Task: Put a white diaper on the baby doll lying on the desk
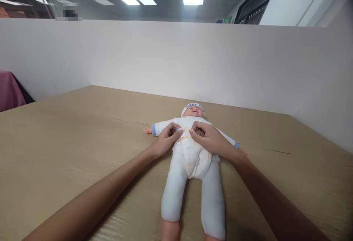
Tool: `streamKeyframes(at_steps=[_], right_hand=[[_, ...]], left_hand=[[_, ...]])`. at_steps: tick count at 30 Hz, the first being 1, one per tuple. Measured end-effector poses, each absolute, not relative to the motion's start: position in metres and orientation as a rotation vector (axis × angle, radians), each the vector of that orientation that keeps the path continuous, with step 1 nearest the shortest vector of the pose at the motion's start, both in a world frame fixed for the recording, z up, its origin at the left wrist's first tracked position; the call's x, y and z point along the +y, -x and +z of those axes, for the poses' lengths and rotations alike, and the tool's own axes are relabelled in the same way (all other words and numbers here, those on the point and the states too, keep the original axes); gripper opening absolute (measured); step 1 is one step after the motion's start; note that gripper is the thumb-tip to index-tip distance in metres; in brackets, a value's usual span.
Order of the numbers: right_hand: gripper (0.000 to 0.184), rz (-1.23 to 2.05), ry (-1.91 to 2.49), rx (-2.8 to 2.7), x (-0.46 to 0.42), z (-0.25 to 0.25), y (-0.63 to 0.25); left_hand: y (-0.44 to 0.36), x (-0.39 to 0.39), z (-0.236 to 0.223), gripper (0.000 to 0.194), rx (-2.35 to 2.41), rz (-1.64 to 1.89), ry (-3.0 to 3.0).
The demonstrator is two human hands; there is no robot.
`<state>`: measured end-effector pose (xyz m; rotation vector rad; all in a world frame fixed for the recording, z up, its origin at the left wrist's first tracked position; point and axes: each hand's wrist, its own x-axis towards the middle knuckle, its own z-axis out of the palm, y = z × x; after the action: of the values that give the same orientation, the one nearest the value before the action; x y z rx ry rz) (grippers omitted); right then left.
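Observation:
A baby doll (pixel 193 167) in a white suit and a white headband lies on its back on the wooden table (pixel 68 141), head away from me. A diaper (pixel 191 156) is wrapped round its hips. My left hand (pixel 167 138) and my right hand (pixel 208 136) rest on the doll's belly, their fingers curled and pinching the top edge of the diaper at the waist. The fingertips of both hands nearly meet in the middle.
A white partition wall (pixel 176 57) runs along the table's far side and the right. A dark red cloth or chair back (pixel 9 90) shows at the far left edge. Ceiling lights glow above the partition.

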<state>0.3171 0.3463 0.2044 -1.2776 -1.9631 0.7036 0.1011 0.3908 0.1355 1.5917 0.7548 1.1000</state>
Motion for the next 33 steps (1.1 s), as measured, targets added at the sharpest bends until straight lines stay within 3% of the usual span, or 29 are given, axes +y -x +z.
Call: streamKeyframes(at_steps=[7,14,20,25,29,33], right_hand=[[0.027,0.700,1.268,-1.989,0.347,0.205,-0.318],[0.012,0.638,1.227,-1.937,0.347,0.203,-0.316],[0.014,0.706,1.186,-1.900,0.349,0.198,-0.320],[0.009,0.550,1.164,-1.863,0.343,0.201,-0.316],[0.015,0.285,1.158,-1.747,0.302,0.215,-0.306],[0.019,0.427,1.092,-1.981,0.232,0.213,-0.301]], left_hand=[[-0.102,0.391,0.146,0.048,0.676,1.053,-1.450],[-0.108,0.378,0.151,0.036,0.952,1.195,-1.617],[-0.115,0.367,0.158,0.052,1.067,1.144,-1.585],[-0.118,0.367,0.162,0.052,1.138,1.080,-1.585],[-0.109,0.342,0.178,0.040,1.169,1.243,-1.742],[-0.092,0.298,0.194,0.026,0.873,1.157,-1.934]])
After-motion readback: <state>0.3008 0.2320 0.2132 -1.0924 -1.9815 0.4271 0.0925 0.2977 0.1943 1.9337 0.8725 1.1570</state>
